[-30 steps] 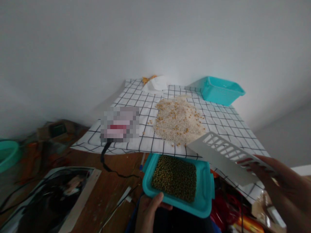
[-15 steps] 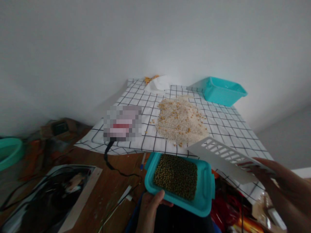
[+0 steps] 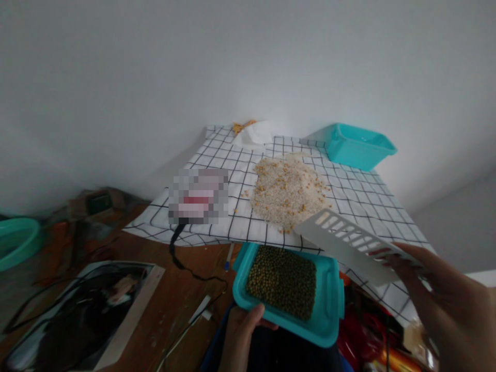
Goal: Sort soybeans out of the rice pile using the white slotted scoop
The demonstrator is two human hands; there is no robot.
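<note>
Low at the front, my left hand [image 3: 245, 330] grips the near edge of a teal plastic tub [image 3: 327, 305], thumb on its rim. Small green beans [image 3: 282, 281], which look like mung beans, lie in the tub. My right hand [image 3: 434, 289] is closed round the right end of a white slotted plastic panel [image 3: 349, 243], which is held tilted. Its left end overlaps the near edge of a spread pile of pale grains [image 3: 289, 191] mixed with yellow kernels; whether it touches the grains I cannot tell.
A black-and-white checked cloth [image 3: 217, 155] covers the table. At the back stand another teal tub [image 3: 358, 147] and a crumpled white piece [image 3: 253, 135]. A pixelated object [image 3: 198, 196] with a black strap lies left. A framed picture [image 3: 89, 315] and cables are at lower left.
The slotted panel and my right hand have shifted slightly left and up. My left hand keeps its hold on the tub; the whole view has drifted a little.
</note>
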